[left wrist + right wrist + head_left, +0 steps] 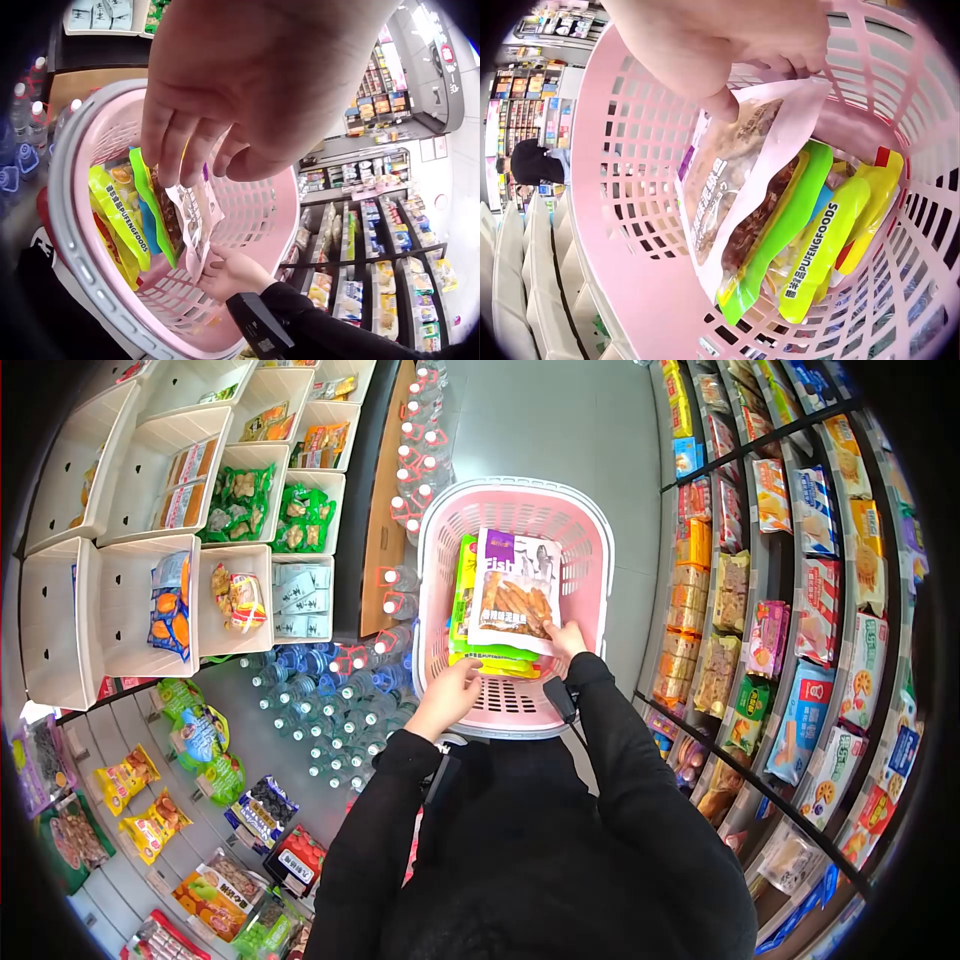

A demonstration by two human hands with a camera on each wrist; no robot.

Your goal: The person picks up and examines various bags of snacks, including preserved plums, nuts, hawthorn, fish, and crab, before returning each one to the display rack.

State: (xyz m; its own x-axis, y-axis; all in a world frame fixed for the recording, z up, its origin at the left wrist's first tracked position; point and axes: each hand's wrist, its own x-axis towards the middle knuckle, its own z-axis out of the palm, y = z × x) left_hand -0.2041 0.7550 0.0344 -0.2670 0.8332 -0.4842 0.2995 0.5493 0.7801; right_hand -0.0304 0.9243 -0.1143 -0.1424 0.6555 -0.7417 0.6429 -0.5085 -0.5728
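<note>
A pink plastic basket (588,575) with a white rim holds several snack bags. On top lies a white and purple fish snack bag (516,585) with brown pieces pictured on it. My right hand (570,643) pinches its lower right corner, thumb on the front face in the right wrist view. Under it show a green-edged bag (810,176) and a yellow bag (821,259) lettered PUFENGFOODS. My left hand (452,698) hovers over the basket's near left part, fingers loosely bent and close to the bags' lower edge, holding nothing.
Shelves of packaged snacks (815,610) run along the right. White bins (150,590) with bagged goods stand at left, above many bottles (335,715) on the floor. More snack bags (155,825) lie on a lower left shelf. Another person (529,165) shows in the right wrist view.
</note>
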